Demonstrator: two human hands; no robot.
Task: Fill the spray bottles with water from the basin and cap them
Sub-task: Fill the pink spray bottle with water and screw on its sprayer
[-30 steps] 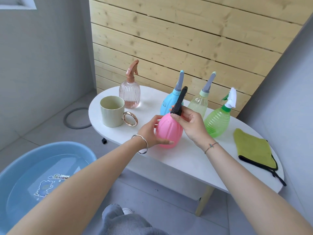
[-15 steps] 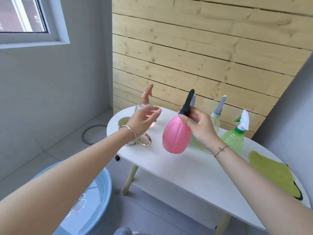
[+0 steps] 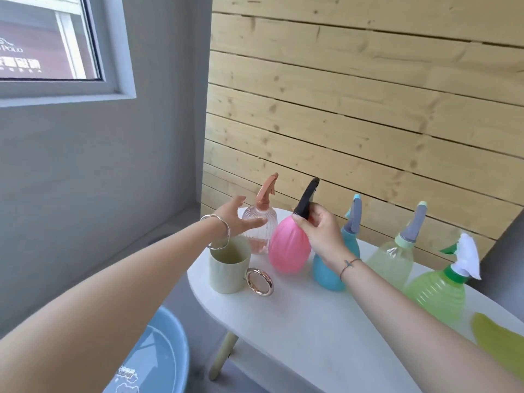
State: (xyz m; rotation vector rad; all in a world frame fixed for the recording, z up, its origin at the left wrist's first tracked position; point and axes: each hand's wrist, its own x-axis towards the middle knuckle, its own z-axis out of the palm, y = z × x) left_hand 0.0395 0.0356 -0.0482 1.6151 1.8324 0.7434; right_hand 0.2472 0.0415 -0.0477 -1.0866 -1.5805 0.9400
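Observation:
My right hand (image 3: 319,228) grips the black spray head of the pink bottle (image 3: 286,248) and holds it just above the white table (image 3: 312,316). My left hand (image 3: 239,217) is open, fingers spread, right in front of the clear ribbed bottle with the rose-gold sprayer (image 3: 262,222). Behind my right wrist stands the blue bottle (image 3: 329,272). To the right are the pale yellow-green bottle (image 3: 394,256) and the bright green bottle with a white sprayer (image 3: 438,293). The blue basin (image 3: 167,347) holding water sits on the floor at lower left.
A pale green mug with a gold ring handle (image 3: 229,265) stands at the table's left end, under my left wrist. A yellow-green cloth (image 3: 499,341) lies at the right edge. A wooden slat wall runs behind the table and a window is at upper left.
My left hand let go of the pink bottle and reached out to the clear ribbed bottle. My right hand lifted the pink bottle by its sprayer. The view has tilted upward.

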